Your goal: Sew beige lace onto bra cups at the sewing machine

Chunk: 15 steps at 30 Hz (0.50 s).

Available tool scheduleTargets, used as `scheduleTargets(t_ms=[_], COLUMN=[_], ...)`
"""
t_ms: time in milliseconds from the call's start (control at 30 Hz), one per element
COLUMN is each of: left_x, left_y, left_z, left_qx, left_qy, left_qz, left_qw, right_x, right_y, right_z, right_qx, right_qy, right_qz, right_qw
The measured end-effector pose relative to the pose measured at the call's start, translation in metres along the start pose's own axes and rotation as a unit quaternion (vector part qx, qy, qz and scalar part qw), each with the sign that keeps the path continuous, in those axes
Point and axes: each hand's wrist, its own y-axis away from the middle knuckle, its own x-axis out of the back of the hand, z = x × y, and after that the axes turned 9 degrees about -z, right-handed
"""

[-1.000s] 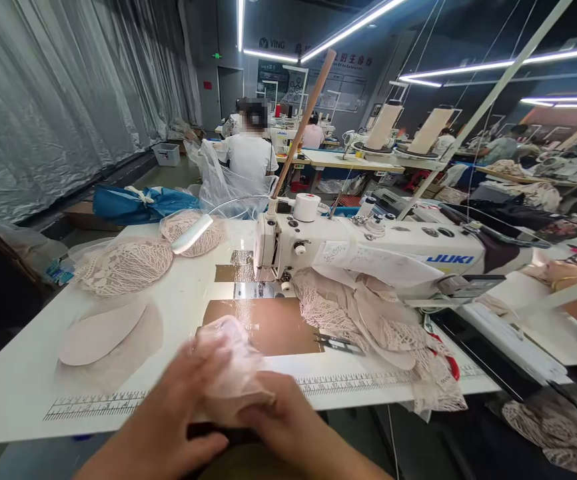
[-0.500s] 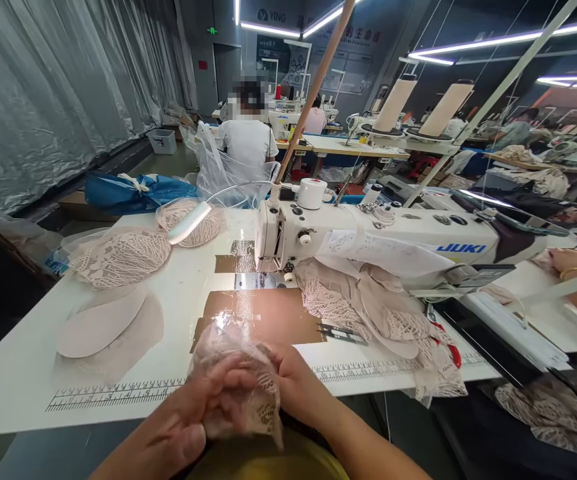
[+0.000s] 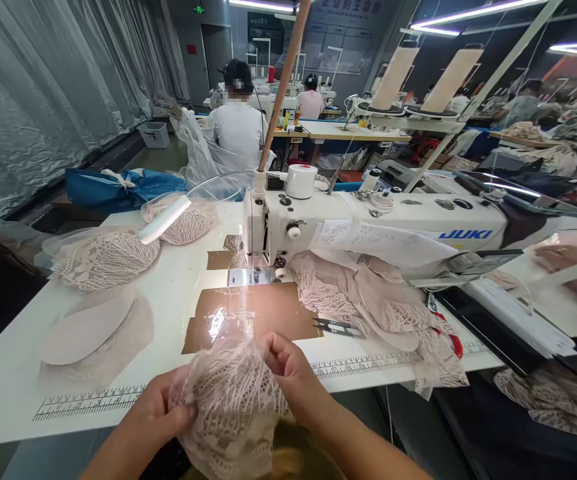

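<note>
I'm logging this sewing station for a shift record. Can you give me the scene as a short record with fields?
Place: workshop, white table with printed ruler
Left hand: grips lace piece at its left edge
Right hand: pinches lace piece at its top
Machine: white Juki sewing machine, lamp lit over the table
Under machine arm: heap of lace
Beside heap: snips
Table left: lace cups, plain pads
Others: person in white seated ahead, back turned
</note>
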Motion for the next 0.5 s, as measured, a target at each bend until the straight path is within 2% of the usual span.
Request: scheduleTargets(t_ms=[100,167,267,367,433,500], left_x=[-0.001,-0.004,-0.010,-0.016,-0.019,-0.020], left_y=[0.004,0.005,0.005,0.003,0.000,-0.004], left_z=[-0.005,-0.007,-0.009,-0.010,-0.011,-0.012], left_qx=[-0.001,-0.001,-0.004,-0.002,-0.003,-0.015], left_qy=[0.045,0.105,0.209,0.280,0.315,0.356], left_qz=[0.090,0.129,0.194,0.267,0.282,0.259], left_qw=[0.995,0.986,0.958,0.922,0.906,0.898], right_x=[0.006,0.008,0.010,0.009,0.009,0.008], right_y=[-0.001,-0.002,-0.004,-0.003,-0.002,-0.002], right_z=[0.005,0.007,0.009,0.011,0.013,0.014], right_qx=[0.034,0.039,0.017,0.025,0.037,0.055], right_qy=[0.009,0.028,0.048,0.031,0.038,0.062], right_qz=[0.064,0.079,0.057,0.027,0.014,0.019], right_qw=[0.997,0.996,0.997,0.999,0.999,0.996])
